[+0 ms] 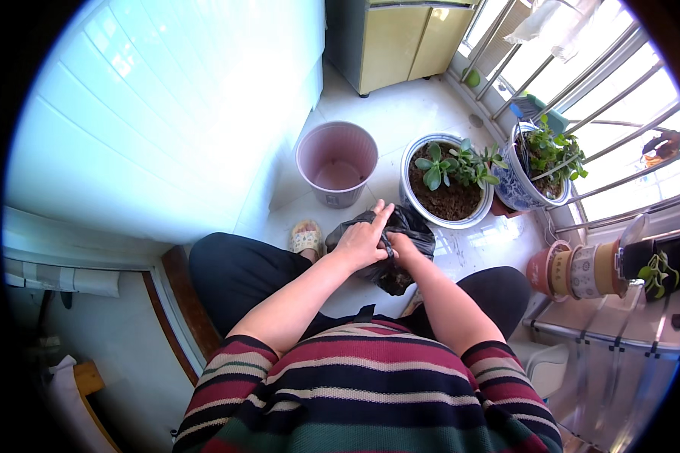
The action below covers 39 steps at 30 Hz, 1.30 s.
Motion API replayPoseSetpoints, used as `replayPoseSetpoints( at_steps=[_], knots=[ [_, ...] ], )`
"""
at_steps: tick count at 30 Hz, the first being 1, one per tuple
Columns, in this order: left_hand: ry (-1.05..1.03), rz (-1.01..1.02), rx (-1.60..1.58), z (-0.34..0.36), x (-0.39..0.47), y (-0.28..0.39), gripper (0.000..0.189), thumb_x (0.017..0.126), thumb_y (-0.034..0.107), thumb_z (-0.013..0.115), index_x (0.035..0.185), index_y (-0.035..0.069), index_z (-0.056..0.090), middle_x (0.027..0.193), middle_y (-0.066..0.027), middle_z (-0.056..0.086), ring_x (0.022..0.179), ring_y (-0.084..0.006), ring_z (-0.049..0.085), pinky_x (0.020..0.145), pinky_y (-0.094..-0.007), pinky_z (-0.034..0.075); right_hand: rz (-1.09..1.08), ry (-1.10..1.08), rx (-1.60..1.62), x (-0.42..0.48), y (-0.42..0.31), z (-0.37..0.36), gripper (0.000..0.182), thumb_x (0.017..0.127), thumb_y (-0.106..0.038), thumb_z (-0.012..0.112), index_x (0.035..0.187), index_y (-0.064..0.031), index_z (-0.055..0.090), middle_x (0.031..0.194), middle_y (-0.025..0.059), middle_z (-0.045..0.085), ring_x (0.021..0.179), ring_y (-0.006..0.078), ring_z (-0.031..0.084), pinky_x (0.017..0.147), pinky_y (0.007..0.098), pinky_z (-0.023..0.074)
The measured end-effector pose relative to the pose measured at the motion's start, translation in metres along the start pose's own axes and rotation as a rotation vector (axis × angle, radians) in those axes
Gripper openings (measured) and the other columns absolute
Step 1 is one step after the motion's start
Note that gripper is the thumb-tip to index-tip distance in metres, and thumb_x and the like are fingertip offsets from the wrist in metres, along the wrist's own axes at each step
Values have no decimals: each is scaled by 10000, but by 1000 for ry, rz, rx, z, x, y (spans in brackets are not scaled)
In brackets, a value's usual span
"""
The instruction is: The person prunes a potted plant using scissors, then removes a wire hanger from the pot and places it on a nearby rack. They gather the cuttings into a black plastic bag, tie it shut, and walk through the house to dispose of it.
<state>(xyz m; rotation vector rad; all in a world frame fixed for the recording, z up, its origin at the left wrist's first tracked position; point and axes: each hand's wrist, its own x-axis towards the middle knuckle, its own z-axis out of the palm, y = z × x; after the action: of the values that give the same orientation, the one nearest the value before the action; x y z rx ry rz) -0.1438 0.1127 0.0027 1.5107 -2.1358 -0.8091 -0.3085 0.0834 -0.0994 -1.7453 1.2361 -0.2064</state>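
Note:
A black plastic bag (394,280) rests on the tiled floor between my feet, bulging with something hidden inside. Dark crumbs, perhaps soil, show on its near side. My left hand (364,240) is over the bag's top, two fingers stretched forward and a twisted strip of the plastic at its thumb side. Close against it, my right hand (402,248) grips the gathered plastic, its fingertips partly hidden. Just beyond the bag stands a mauve plastic bucket (340,195), with only a small speck visible on its bottom. A blue-and-white pot (409,192) of soil holds a jade plant (435,165), right of the bucket.
Another blue-and-white pot (507,181) with a leafy plant (549,148) stands by the barred window (589,68). Stacked flowerpots (586,270) sit at right, above a translucent storage box (600,334). A yellowish cabinet (396,51) is at the back; a white panelled surface (164,113) rises at left.

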Motion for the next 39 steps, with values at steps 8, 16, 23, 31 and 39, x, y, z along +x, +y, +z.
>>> replayPoseSetpoints(
  at_steps=[8, 16, 23, 31, 39],
  knots=[
    [255, -384, -36, 9, -10, -48, 1009, 599, 442, 760, 1304, -57, 240, 1342, -335, 239, 1100, -429, 451, 924, -410, 387, 131, 193, -141, 12, -10, 12, 239, 796, -239, 507, 877, -37, 605, 834, 208, 604, 821, 378, 579, 726, 424, 451],
    [-21, -328, 127, -8, -4, -31, 1175, 510, 537, 780, 1332, -69, 198, 1375, -343, 139, 1281, -422, 219, 1045, -405, 242, 205, 237, -262, 10, -15, 4, 239, 801, -225, 474, 851, -29, 600, 866, 204, 610, 858, 374, 570, 759, 443, 454],
    [60, -614, -102, -11, -1, -90, 1243, 468, 493, 819, 1348, -68, 143, 1365, -329, 203, 1284, -373, 258, 1049, -367, 246, 94, 173, -273, 7, -12, 0, 218, 808, -190, 466, 844, 14, 533, 859, 235, 593, 856, 390, 560, 761, 462, 443],
    [363, -611, -769, 2, 7, -104, 482, 748, 245, 698, 1098, -52, 551, 1039, -154, 606, 935, -194, 582, 811, -270, 441, 110, 354, -175, 13, -3, 4, 212, 814, -183, 479, 853, 15, 544, 846, 238, 594, 838, 397, 563, 758, 462, 445],
    [-113, -511, -117, 11, -5, -69, 576, 685, 443, 702, 1078, 33, 603, 973, -174, 629, 923, -268, 602, 805, -314, 448, 123, 549, 43, 24, 8, 3, 225, 821, -259, 556, 892, -61, 637, 790, 194, 621, 779, 347, 601, 684, 397, 460]
  ],
)
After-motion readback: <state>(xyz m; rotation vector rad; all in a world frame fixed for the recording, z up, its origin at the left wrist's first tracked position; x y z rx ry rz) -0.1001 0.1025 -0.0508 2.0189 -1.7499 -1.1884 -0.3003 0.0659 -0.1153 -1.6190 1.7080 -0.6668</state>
